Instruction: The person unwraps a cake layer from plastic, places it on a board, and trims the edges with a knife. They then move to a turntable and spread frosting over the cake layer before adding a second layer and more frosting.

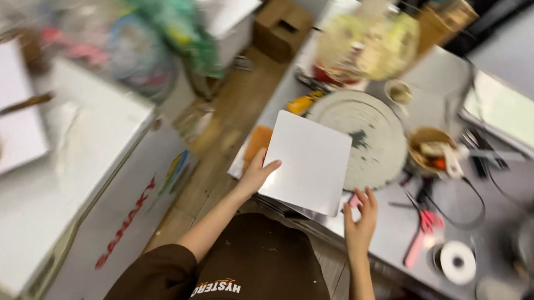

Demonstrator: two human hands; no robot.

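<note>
- Head view, the held thing: a white square panel (307, 162) is up off the grey workbench (403, 237), tilted, its far edge over the round paint-stained turntable (364, 137).
- Head view, left hand (256, 175): it clasps the panel's left edge, thumb lying on the top face and fingers curled under it — a pinch at one side only, so I judge the panel could pivot or slide out if the grip eases.
- Head view, right hand (361, 216): it sits at the panel's lower right corner, fingers partly spread; it seems to touch the corner rather than close around it, though motion blur leaves me unsure whether it truly grips.
- Head view, clutter: a small bowl of odds and ends (430, 149), pink-handled scissors (424, 227), a black cable (473, 205) and a white tape roll (458, 262) lie just beside the right hand — a swinging corner might knock the bowl or snag the cable.
- Head view, turntable surface: dark paint marks show on it; if any are wet, setting the clean panel down there could smear its underside.
</note>
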